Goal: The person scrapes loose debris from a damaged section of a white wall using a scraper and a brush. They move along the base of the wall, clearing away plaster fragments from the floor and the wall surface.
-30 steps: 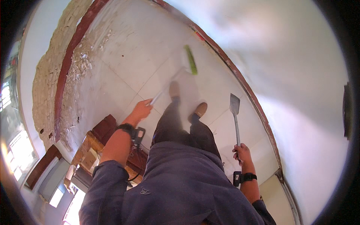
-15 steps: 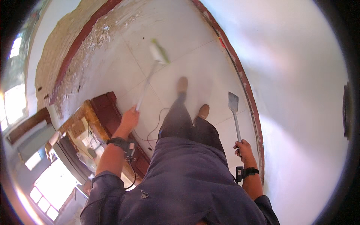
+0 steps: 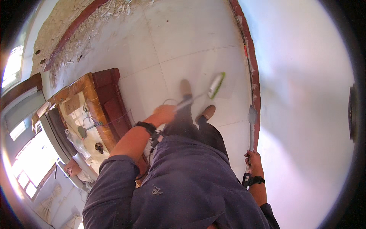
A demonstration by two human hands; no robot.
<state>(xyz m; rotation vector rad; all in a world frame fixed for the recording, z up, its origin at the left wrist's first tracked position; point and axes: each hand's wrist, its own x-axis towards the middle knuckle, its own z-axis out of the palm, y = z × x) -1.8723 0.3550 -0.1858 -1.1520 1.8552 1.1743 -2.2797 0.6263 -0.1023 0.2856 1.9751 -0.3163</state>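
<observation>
My left hand [image 3: 164, 114] is closed round the pale handle of a long-handled brush, held across in front of my legs. The white brush head [image 3: 216, 85] with green bristles is over the floor tiles, right of my left shoe; whether it touches them I cannot tell. My right hand [image 3: 253, 159] is wrapped round the handle of a small grey metal shovel [image 3: 252, 115]. The shovel points forward, its flat blade beside the dark red skirting [image 3: 253, 68] at the foot of the right wall.
On the left stands a dark red and brown table [image 3: 102, 110] with a cardboard piece, a cable and a plastic bag on it. Crumbled plaster debris [image 3: 88, 36] lies along the far-left wall. My shoes [image 3: 208, 111] stand on pale tiles.
The brush has swung from far left to the right, closer to my feet, as my left hand moved right. The shovel has shifted right, against or close to the skirting. My view has turned slightly.
</observation>
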